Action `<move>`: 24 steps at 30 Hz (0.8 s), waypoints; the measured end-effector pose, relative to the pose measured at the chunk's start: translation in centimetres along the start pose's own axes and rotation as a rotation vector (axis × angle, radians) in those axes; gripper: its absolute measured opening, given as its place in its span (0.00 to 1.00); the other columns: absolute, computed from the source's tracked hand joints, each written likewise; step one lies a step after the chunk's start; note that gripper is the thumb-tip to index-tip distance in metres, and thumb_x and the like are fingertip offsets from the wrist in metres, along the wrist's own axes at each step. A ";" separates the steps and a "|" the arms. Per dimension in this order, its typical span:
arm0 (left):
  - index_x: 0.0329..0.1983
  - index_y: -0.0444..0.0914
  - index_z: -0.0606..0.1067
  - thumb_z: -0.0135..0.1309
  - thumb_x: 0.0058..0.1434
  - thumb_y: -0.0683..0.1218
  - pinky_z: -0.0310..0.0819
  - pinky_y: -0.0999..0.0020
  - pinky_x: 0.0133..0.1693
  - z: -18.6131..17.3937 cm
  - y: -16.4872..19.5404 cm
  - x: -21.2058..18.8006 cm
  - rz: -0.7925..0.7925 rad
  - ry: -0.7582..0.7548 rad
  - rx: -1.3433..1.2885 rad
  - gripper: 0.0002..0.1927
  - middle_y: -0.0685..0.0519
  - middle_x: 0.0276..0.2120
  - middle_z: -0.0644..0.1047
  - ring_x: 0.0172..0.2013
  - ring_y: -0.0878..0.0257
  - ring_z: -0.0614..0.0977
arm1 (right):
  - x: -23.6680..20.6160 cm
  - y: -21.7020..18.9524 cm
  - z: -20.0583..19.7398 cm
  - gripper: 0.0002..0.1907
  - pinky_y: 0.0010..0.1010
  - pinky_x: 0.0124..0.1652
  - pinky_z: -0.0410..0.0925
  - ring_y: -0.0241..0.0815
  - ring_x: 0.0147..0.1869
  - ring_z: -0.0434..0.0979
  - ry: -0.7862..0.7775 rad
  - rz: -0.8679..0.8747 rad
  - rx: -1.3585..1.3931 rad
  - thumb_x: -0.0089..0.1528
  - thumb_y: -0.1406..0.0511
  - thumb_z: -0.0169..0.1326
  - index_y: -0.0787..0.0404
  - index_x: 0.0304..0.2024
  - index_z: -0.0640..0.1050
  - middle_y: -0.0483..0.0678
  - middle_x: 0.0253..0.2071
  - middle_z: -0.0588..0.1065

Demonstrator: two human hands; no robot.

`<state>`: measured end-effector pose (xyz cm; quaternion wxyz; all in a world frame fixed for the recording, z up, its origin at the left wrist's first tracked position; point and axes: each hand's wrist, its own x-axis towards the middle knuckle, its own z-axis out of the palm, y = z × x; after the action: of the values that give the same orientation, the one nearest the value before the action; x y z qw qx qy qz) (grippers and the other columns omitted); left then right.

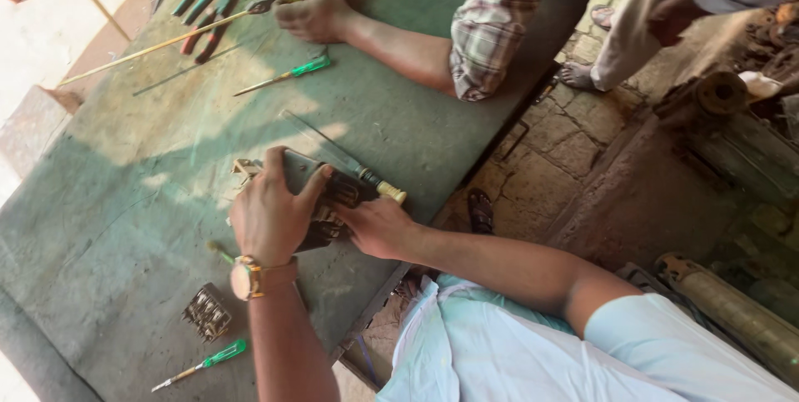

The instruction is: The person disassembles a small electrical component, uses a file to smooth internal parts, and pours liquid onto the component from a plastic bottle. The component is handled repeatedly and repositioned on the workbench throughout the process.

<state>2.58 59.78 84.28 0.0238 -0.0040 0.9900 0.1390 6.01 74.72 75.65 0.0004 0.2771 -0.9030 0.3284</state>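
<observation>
Two hands grip a dark, boxy metal part [320,194] near the front edge of the green table [125,202].

Left hand [270,215] lies over the part's top, fingers curled round it and hiding most of it; right hand [379,227] presses its near side, its fingers tucked out of sight, so its grip is unclear. A screwdriver with a pale handle [366,177] lies just behind. Near the left wrist sit a small finned metal block [206,313] and a green-handled screwdriver [204,363]. Across the table, another person's hand [312,12] holds pliers on a thin rod [150,48]; the shirt sleeve is cut off at the frame's top.
</observation>
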 end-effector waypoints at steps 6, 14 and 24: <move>0.54 0.37 0.74 0.56 0.59 0.70 0.75 0.46 0.38 0.2 -0.3 0.4 0.102 0.046 -0.037 0.35 0.38 0.35 0.82 0.38 0.39 0.84 | -0.2 -0.2 -0.6 0.36 0.49 0.36 0.75 0.57 0.40 0.83 -0.056 0.018 0.024 0.56 0.66 0.58 0.54 0.67 0.65 0.55 0.46 0.80; 0.53 0.39 0.73 0.56 0.59 0.70 0.75 0.45 0.38 0.8 -0.3 0.3 0.075 0.037 0.012 0.34 0.40 0.35 0.82 0.39 0.39 0.83 | 0.0 0.2 -0.3 0.34 0.50 0.36 0.75 0.58 0.38 0.83 -0.190 0.092 0.025 0.60 0.65 0.58 0.53 0.68 0.63 0.57 0.44 0.79; 0.42 0.38 0.78 0.59 0.54 0.75 0.75 0.48 0.35 0.3 0.2 0.4 -0.024 0.039 0.038 0.37 0.41 0.28 0.81 0.33 0.41 0.84 | -0.1 0.5 -0.6 0.39 0.49 0.44 0.74 0.55 0.52 0.81 -0.073 0.007 0.022 0.55 0.67 0.58 0.52 0.69 0.62 0.55 0.58 0.75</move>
<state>2.22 60.09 84.06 0.0064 -0.0180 0.9926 0.1200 5.76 75.47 75.84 -0.0367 0.2856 -0.8998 0.3279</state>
